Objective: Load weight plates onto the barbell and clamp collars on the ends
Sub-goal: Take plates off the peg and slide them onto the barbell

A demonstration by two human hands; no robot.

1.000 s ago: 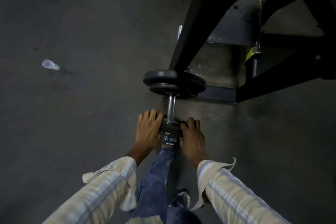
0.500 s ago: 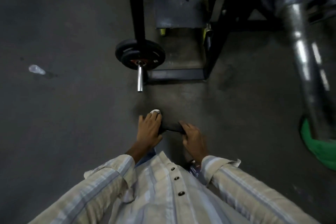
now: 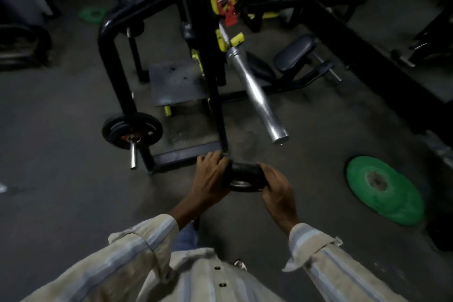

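A person holds a small black weight plate [image 3: 246, 176] in front of the body, above the dark floor [image 3: 61, 203]. The plate is round and thick-rimmed, tilted so its lower face shows, with a pale metal ring around the centre hole. The left hand [image 3: 212, 176] grips its left edge, fingers curled over the top rim; the right hand [image 3: 275, 187] grips the right edge the same way, so each grip is clamped on the plate. Both sleeves are pale with light blue stripes.

Ahead and slightly to the right of the plate, the bare steel sleeve of the barbell [image 3: 257, 95] juts toward the camera, its end free and carrying nothing. It runs back to a black rack [image 3: 210, 61] with yellow fittings and something red near the top.

To the left, low on a black frame, a short steel peg [image 3: 133, 154] carries black plates [image 3: 132, 131] with a red centre label. On the floor to the right, well apart from the hands, lie green plates [image 3: 384, 190], overlapping one another. Another green disc [image 3: 92, 14] lies far back on the left. A padded black seat [image 3: 294, 52] stands behind the barbell sleeve. The picture is dim and somewhat blurred, so any markings on the held plate cannot be read.
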